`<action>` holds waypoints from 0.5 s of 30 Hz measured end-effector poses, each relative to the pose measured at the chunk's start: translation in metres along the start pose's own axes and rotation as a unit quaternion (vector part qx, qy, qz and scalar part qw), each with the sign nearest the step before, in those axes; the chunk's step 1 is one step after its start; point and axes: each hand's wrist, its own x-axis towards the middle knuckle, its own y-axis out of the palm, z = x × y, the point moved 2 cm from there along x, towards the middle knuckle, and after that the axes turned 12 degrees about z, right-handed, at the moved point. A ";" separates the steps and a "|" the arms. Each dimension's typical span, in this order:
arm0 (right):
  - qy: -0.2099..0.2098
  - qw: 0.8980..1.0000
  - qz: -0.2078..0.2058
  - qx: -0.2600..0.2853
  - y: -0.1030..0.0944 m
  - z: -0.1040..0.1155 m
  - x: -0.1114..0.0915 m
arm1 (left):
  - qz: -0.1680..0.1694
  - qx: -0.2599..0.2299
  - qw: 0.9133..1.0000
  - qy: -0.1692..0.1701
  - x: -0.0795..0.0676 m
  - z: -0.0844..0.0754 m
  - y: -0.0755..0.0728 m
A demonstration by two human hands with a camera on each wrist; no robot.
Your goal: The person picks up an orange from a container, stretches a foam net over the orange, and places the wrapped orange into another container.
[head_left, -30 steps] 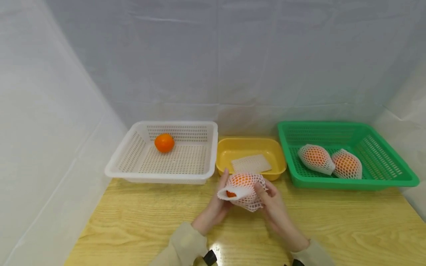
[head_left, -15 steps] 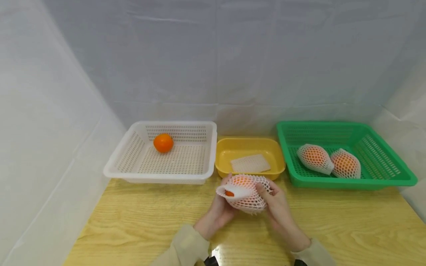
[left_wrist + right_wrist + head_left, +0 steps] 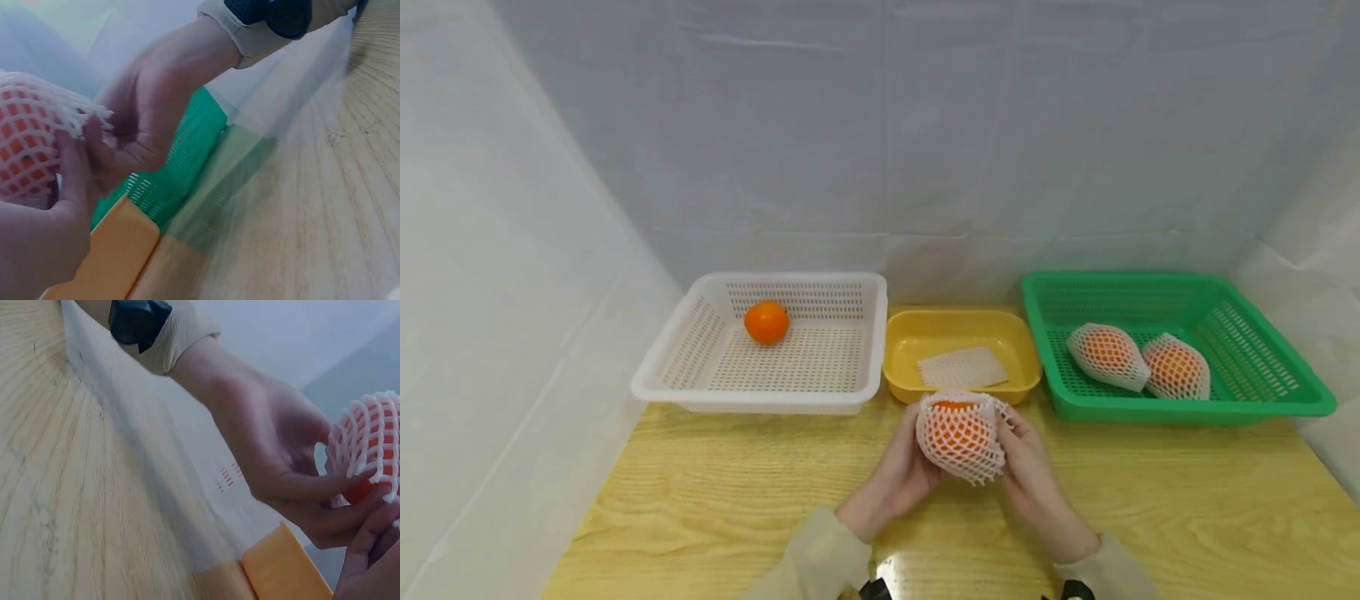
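Note:
An orange (image 3: 957, 432) in a white foam net (image 3: 951, 460) is held between both hands over the table, in front of the yellow tray. My left hand (image 3: 904, 468) cups it from the left side, fingers bent round the covered fruit. On the other side my right hand (image 3: 1032, 471) pinches the net's loose edge between thumb and fingers. Through the mesh in the left wrist view, a small dark spot shows on the orange (image 3: 14, 147). The right wrist view has the left fingers beneath the fruit, with its red-orange skin bare below the net's ragged edge (image 3: 369, 469).
The white basket (image 3: 760, 398) at left contains one bare orange (image 3: 767, 322). A flat foam net (image 3: 964, 367) lies in the yellow tray (image 3: 898, 342). Two netted oranges, one on the left (image 3: 1107, 354) and one on the right (image 3: 1177, 368), lie in the green basket (image 3: 1187, 410).
The netted orange has turned in my hands. The net's open mouth, which faced left and showed bare skin, has gone from the front, and mesh faces the head camera. My right hand keeps its pinch.

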 end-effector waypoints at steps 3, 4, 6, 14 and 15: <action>0.014 1.000 0.011 0.001 -0.003 -0.002 0.000 | 0.012 0.009 1.000 -0.020 0.000 -0.004 0.000; 0.017 1.000 0.016 0.004 -0.004 -0.002 0.000 | 0.019 0.007 1.000 -0.022 0.000 -0.005 0.000; 0.024 0.999 0.031 0.025 -0.004 -0.002 0.001 | 0.027 -0.005 0.999 -0.019 0.001 -0.007 0.000; 0.044 0.988 0.105 0.105 -0.003 -0.004 -0.001 | 0.005 -0.033 0.998 0.051 0.004 -0.009 -0.003; 0.053 0.986 0.115 0.105 -0.002 -0.005 -0.002 | -0.003 -0.032 0.998 0.060 0.005 -0.009 -0.003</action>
